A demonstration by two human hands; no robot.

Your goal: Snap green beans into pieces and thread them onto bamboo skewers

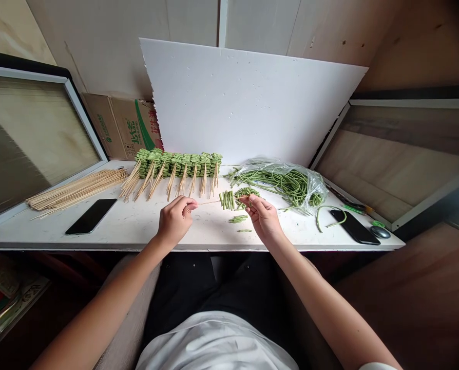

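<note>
Between my two hands, level above the table, runs a thin wooden skewer (208, 202) with a row of short green bean pieces (226, 200) threaded side by side. My left hand (175, 218) is closed around its left end. My right hand (264, 217) pinches at its right end, just past the bean pieces; the fingers partly hide the tip. Behind and below the right fingers lies a small heap of cut bean pieces (248, 191). A smaller bunch of cut pieces (237, 219) and one single piece (245, 230) lie nearer the table's front edge.
Stacked bean skewers (179, 167) line the back, sticks facing me. Bare skewers (77, 189) lie left, beside a phone (91, 216). Long beans (287, 182) fill a plastic bag at right. Another phone (355, 226) and a computer mouse (380, 232) sit far right. A white board (252, 97) stands behind.
</note>
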